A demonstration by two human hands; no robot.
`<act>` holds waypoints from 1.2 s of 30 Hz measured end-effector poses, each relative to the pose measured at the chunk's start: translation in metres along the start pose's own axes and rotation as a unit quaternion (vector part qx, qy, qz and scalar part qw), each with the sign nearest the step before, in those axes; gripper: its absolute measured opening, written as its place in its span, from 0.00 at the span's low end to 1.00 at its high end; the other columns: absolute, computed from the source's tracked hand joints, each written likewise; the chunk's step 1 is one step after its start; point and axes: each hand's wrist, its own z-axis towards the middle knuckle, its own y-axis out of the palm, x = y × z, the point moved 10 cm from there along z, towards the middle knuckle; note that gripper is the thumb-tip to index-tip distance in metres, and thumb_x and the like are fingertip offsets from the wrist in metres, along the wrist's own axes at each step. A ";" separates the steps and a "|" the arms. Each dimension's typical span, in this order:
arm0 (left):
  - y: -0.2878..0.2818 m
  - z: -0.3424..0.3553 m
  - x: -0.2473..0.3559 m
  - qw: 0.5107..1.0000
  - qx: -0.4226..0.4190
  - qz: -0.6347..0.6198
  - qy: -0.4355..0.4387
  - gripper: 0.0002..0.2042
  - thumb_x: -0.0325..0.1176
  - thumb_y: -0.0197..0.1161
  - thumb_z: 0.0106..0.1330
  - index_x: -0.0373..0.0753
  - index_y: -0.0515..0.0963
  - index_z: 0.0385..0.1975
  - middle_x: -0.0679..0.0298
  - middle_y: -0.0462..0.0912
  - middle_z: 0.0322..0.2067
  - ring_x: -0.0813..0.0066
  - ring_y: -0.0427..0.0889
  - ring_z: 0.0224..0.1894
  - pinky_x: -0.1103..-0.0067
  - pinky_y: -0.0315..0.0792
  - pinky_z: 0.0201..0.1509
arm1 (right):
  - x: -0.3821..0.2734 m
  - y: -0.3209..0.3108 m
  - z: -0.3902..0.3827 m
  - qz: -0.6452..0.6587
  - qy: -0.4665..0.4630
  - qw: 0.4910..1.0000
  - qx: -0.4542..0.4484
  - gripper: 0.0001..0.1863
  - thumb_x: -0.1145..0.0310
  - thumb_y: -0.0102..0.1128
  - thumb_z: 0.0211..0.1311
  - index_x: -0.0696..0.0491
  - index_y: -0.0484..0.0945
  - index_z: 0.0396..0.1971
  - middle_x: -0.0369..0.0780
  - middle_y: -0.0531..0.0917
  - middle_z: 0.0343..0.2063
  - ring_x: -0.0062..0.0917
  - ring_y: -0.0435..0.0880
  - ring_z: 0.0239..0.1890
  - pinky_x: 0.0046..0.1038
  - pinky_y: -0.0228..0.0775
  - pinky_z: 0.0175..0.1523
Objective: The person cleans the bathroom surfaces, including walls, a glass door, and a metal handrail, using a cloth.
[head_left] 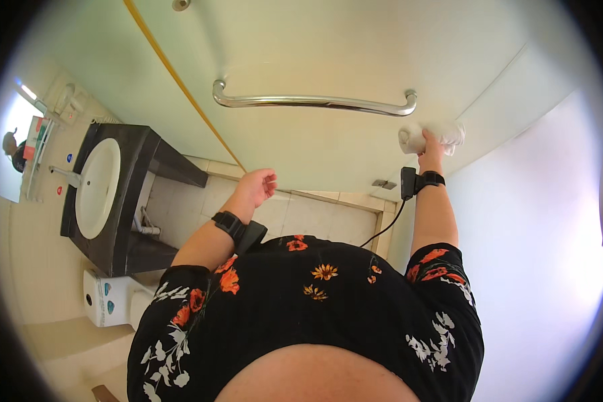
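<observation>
My right hand grips a bunched white cloth against the pale glass panel, just below the right end of a chrome bar handle. Its thumb lies over the cloth; most of the other fingers are hidden. Lower and to the left, my left hand hangs in front of my body, loosely curled with its fingers a little apart and nothing in them. Each wrist wears a black strap with a small black device.
A white oval washbasin in a dark counter stands to the left, with a white toilet below it. A yellow strip edges the glass. A black cable runs from my right wrist. Bright frosted panels fill the right side.
</observation>
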 end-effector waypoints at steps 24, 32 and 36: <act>-0.309 -0.185 -0.041 0.946 0.222 -0.210 0.111 0.03 0.32 0.56 0.58 0.42 0.72 0.25 0.69 0.74 0.22 0.75 0.72 0.25 0.77 0.68 0.29 | 0.264 0.316 -0.239 0.116 0.308 0.926 -0.185 0.24 0.76 0.61 0.50 0.55 0.65 0.49 0.42 0.70 0.48 0.37 0.71 0.50 0.39 0.70 0.51; -0.187 -0.084 -0.026 0.988 0.069 -0.120 0.067 0.03 0.32 0.56 0.58 0.41 0.72 0.26 0.68 0.75 0.24 0.75 0.73 0.26 0.77 0.68 0.31 | 0.163 0.144 -0.107 0.027 0.161 0.982 -0.095 0.23 0.73 0.64 0.46 0.54 0.69 0.45 0.41 0.75 0.42 0.34 0.74 0.43 0.35 0.72 0.43; -0.103 -0.054 -0.036 0.996 0.019 -0.079 0.038 0.04 0.32 0.57 0.57 0.41 0.72 0.27 0.67 0.75 0.25 0.74 0.73 0.26 0.77 0.68 0.32 | 0.073 0.016 -0.049 -0.041 0.033 0.998 0.034 0.23 0.73 0.66 0.40 0.56 0.71 0.40 0.40 0.76 0.35 0.30 0.75 0.34 0.29 0.67 0.30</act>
